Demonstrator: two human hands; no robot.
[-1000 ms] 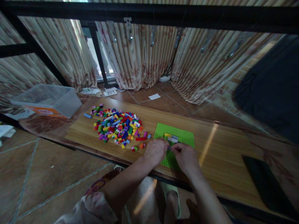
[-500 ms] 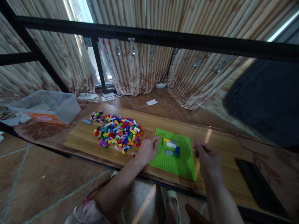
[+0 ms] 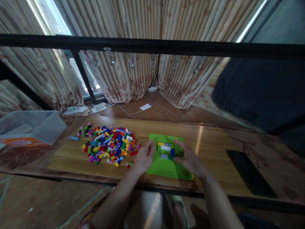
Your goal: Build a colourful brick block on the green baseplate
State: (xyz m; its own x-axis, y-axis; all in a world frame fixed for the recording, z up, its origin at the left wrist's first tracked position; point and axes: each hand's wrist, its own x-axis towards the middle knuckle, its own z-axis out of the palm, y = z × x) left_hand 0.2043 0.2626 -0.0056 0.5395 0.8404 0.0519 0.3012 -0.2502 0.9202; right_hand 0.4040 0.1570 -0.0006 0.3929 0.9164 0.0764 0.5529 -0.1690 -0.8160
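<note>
A green studded baseplate [image 3: 166,170] lies on the wooden board. On it, yellow, grey, white, blue, light-grey and dark-green bricks form a small outline, the blue brick [image 3: 172,152] at its right side. My right hand [image 3: 190,160] is over the plate's right part, thumb and fingers spread either side of the blue brick's end; no brick shows in it. My left hand [image 3: 144,157] hovers at the plate's left edge, fingers loosely bent and slightly apart, with nothing visible in it. Left of it spreads a pile of mixed coloured bricks [image 3: 109,144].
A clear plastic bin [image 3: 45,125] with an orange label stands at the far left. A dark flat slab [image 3: 251,173] lies on the board's right. A black metal bar [image 3: 152,46] crosses beyond the table, before striped curtains. A red brick [image 3: 133,153] lies near my left hand.
My right hand has moved left from beside the baseplate to over its bricks, and its fingers have spread. My left hand stays by the plate's left edge, its fingers looser. The view has turned.
</note>
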